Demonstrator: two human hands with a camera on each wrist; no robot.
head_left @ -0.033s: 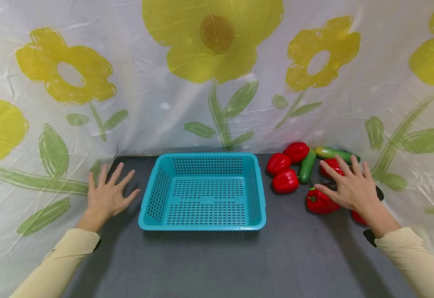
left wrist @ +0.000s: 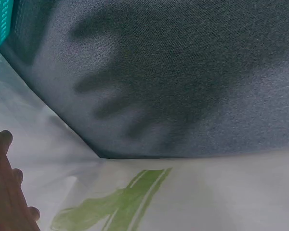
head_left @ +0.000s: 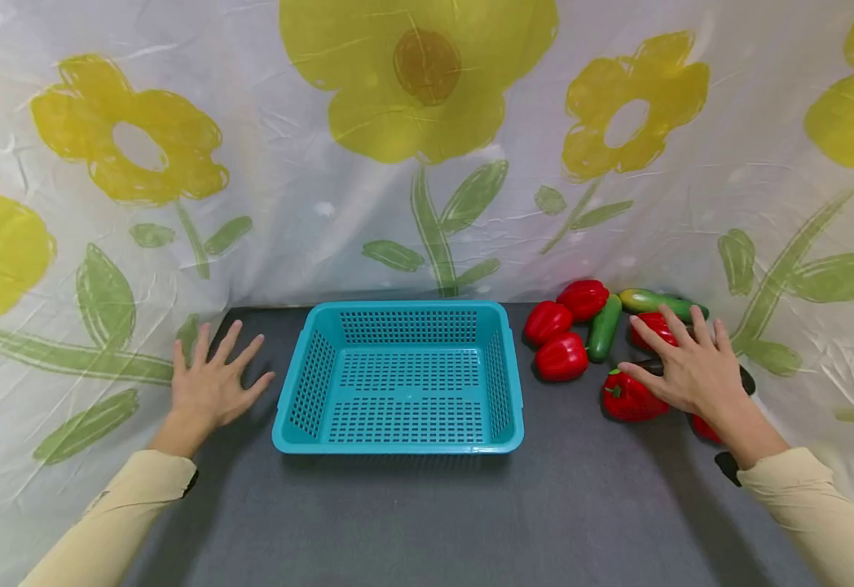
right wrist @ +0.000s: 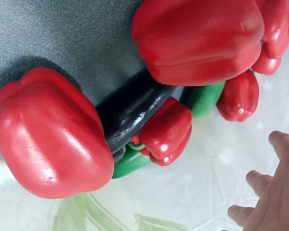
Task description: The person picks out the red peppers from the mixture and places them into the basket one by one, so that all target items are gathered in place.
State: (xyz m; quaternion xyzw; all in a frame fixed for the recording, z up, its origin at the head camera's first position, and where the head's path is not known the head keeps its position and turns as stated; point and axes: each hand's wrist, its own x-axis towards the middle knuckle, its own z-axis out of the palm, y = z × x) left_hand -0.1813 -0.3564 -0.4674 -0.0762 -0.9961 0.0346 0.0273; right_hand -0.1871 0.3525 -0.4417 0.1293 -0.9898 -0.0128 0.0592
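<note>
While left hand (head_left: 210,391) hovers, fingers splayed and unloaded, basket (head_left: 408,447) sits just right of them. Next, three peppers (head_left: 561,357) and cucumber (head_left: 604,330), left of right hand (head_left: 700,371), fingers likewise spread, holding nothing. Below, head view: eggplant (right wrist: 135,110), middle hidden by hand.

Glossy red bell peppers (head_left: 561,357) lie to the right of an upright, turquoise perforated basket (head_left: 398,447), three clustered beside a green cucumber (head_left: 604,328). Below the right hand (head_left: 694,375), a shiny dark eggplant (right wrist: 135,113) lies among more red peppers (head_left: 634,399), and a second cucumber (head_left: 658,302), yellow at one end, lies just beyond.
</note>
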